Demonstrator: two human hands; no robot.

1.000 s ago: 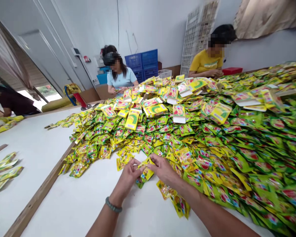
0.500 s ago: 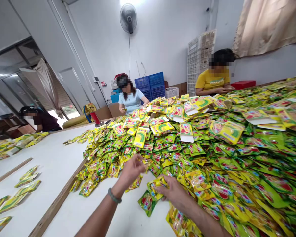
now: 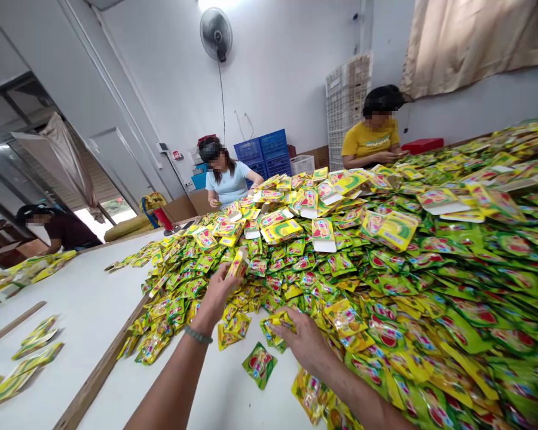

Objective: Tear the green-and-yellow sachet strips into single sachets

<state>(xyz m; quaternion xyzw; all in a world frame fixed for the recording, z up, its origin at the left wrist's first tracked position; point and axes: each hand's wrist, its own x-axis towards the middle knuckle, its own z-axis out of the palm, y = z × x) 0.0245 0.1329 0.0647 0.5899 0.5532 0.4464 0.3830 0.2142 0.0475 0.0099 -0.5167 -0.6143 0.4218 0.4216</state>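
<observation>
Left hand: my left hand (image 3: 217,292) is raised at the near edge of the heap, a beaded bracelet (image 3: 197,334) on its wrist.
Left fingers: my fingers (image 3: 224,280) are curled together with the thumb, pinching a yellow foil sachet (image 3: 238,264), which stands tilted above them.
Right hand: my right hand (image 3: 302,340) is low and reaches forward over the white table (image 3: 94,304), right beside the heap.
Right fingers: my fingers (image 3: 291,319) are spread over a small bunch of sachets (image 3: 274,330) and touch it; I cannot tell whether they are pinching it.
Sachets: the green-and-yellow heap of sachets (image 3: 399,286) spreads across the table, with white-edged cards (image 3: 324,236) lying on top. A loose green sachet (image 3: 260,364) lies apart on the white surface, just below my hands.
Table: a wooden strip (image 3: 103,358) runs along the table, and a few long sachet strips (image 3: 38,337) lie beyond it on the left.
Others: a person in a light blue T-shirt (image 3: 226,182) and a person in a yellow T-shirt (image 3: 370,140) work across the heap, their hands at the pile. Another person in a dark top (image 3: 67,233) sits far left, though that view is poor.
Behind: blue crates (image 3: 262,154) stand against the wall, beneath a wall fan (image 3: 216,34).
</observation>
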